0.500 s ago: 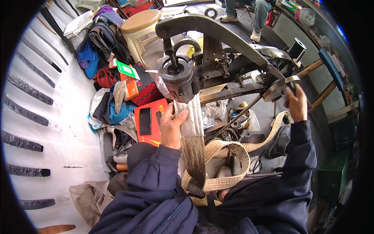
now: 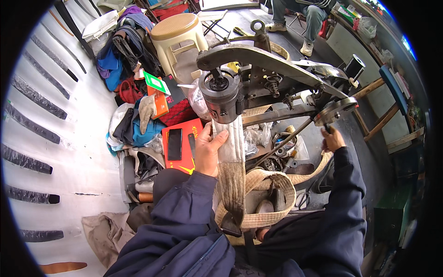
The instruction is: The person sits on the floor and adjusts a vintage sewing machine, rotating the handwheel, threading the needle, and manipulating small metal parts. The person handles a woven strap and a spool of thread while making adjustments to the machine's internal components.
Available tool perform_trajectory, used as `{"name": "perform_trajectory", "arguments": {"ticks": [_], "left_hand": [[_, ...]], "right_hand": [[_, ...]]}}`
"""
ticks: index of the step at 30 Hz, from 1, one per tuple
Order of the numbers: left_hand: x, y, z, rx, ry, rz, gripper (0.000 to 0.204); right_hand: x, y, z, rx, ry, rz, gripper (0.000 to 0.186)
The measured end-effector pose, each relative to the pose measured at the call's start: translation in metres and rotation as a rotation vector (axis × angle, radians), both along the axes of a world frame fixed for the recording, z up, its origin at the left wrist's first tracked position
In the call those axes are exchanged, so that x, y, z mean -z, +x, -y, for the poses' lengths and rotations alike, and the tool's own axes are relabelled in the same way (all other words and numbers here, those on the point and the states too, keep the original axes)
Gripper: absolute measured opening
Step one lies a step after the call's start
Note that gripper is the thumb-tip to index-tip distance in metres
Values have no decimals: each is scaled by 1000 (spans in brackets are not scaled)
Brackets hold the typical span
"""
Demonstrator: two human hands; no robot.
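My left hand (image 2: 206,152) is closed on the edge of a wide, thick webbing strap (image 2: 230,177), thumb on top. The strap's pale upper end runs up under the round head of a dark metal hand-cranked sewing machine (image 2: 222,102). Its lower, browner part hangs toward my lap, and a long beige length lies looped (image 2: 291,196) beside it. On the right, my right hand (image 2: 335,140) is wrapped round the crank handle (image 2: 328,129), below the machine's handwheel (image 2: 333,112). The needle area under the head is hidden from view.
A black phone (image 2: 174,144) lies on a red box (image 2: 159,134) to the left. Behind stands a beige plastic stool (image 2: 177,30) beside piled bags. Scissors (image 2: 303,199) lie right of the strap loop. A spool of dark thread (image 2: 354,67) sits on the machine. Another person's legs (image 2: 310,23) show at the back.
My right hand has swung the crank handle down and to the left, from the handwheel's right side to below it. My left hand keeps its grip on the strap. The view has shifted slightly.
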State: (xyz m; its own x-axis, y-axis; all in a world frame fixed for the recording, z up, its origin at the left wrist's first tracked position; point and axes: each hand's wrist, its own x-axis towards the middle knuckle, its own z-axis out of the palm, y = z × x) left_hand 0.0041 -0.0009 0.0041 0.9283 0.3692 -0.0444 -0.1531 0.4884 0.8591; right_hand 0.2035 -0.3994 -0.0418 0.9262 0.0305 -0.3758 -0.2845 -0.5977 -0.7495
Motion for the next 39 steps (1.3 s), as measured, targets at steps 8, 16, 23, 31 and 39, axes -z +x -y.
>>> {"name": "perform_trajectory", "arguments": {"ticks": [8,16,23,31,39], "left_hand": [[1,-1,2,-28,-3,2,33],[-1,3,1,-36,29,5,34],[6,3,-3,-16,44,13,30],[4,3,-2,-23,31,34,29],[0,6,-4,-8,60,3,26]], "right_hand": [[-98,-22,-25,-51,136,605,18],[-40,54,60,239,-307,666,29],[6,36,38,197,-408,207,42],[-72,-32,-44,-201,131,229,29],[-82,32,27,223,-297,661,36]]}}
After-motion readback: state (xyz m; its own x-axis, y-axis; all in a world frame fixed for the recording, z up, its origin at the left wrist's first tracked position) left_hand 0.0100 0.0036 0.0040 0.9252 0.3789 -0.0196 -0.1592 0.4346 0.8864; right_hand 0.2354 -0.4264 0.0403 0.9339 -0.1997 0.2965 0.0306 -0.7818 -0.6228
